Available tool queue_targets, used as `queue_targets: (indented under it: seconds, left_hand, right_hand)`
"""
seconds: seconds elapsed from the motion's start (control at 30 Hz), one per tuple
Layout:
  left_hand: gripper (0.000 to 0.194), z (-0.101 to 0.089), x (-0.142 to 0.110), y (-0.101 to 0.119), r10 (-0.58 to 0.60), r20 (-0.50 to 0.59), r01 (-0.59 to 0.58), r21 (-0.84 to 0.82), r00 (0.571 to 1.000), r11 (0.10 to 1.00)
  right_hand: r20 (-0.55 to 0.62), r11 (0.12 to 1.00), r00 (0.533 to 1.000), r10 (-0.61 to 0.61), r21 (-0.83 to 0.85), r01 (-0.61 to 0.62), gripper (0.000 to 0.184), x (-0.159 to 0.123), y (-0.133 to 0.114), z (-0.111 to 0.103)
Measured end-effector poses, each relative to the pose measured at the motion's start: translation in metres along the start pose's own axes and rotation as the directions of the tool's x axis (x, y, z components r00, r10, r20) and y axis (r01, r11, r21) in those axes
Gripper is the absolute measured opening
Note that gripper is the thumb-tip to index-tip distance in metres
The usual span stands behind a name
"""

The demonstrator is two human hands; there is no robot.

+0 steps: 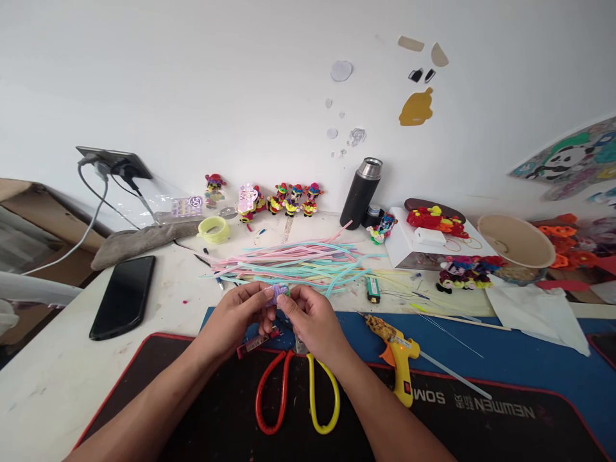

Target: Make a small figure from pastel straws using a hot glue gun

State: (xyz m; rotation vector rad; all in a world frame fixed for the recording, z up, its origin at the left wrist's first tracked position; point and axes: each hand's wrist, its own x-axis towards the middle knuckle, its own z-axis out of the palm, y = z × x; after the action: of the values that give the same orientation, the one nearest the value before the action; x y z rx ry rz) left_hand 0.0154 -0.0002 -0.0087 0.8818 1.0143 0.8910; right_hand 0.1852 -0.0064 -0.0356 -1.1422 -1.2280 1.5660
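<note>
My left hand [239, 314] and my right hand [309, 317] meet above the mat, and the fingertips of both pinch a small purple fuzzy piece [278, 294] with a bit of green on it. Just behind them lies a heap of pastel pipe cleaners [298, 262]. Under my wrists rest scissors with one red and one yellow handle [296, 391] and a small red strip [253, 345]. A yellow glue gun [397, 359] lies to the right of my right hand.
A black phone [125, 295] lies at the left. Small colourful figures [289, 199] line the wall, beside a black flask [360, 192]. At the right stand a white box [409, 247], a tan bowl [517, 240] and white tissue [534, 308]. A green lighter [373, 290] lies near the pipe cleaners.
</note>
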Motion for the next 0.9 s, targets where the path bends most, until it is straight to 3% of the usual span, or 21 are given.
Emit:
queue_targets:
  seconds: [0.27,0.63,0.9]
  left_hand:
    - [0.034,-0.0041,-0.0006,-0.0006,-0.010,0.011,0.010,0.020,1.000,1.000]
    - [0.044,-0.0051,0.0008,0.0015,-0.016,0.011,0.013,0.249,1.000,0.968]
    - [0.046,-0.0051,0.0040,-0.0005,0.047,0.019,-0.050,0.468,0.999,0.882]
  right_hand:
    - [-0.024,1.000,1.000,-0.002,-0.003,0.002,0.040,-0.0007,0.0005,0.0005]
    - [-0.024,0.999,1.000,-0.011,-0.038,0.010,0.035,0.0011,0.0022,-0.0003]
    - [-0.051,1.000,0.999,0.000,-0.025,-0.001,0.036,0.0040,0.0068,-0.0011]
